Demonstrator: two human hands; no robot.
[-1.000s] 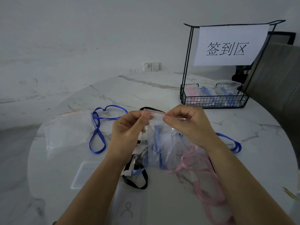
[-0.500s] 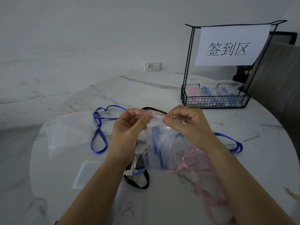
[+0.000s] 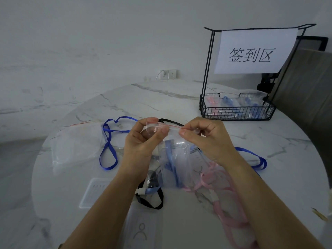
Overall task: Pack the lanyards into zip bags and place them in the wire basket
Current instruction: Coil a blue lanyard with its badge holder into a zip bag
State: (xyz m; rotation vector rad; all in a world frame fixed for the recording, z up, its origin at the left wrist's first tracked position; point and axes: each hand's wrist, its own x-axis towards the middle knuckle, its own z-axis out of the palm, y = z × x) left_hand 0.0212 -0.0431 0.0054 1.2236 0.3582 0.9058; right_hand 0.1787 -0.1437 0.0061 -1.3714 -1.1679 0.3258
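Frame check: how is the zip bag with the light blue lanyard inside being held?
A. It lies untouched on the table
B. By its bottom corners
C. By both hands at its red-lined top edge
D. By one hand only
C: the left hand and the right hand each pinch the zip bag along its red-lined top edge, and the rest of the bag hangs below them.

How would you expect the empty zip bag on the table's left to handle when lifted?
Probably floppy: the empty zip bag lies wrinkled and flat on the table. Likely very light, being thin clear film. Possibly slippery, as its surface looks glossy.
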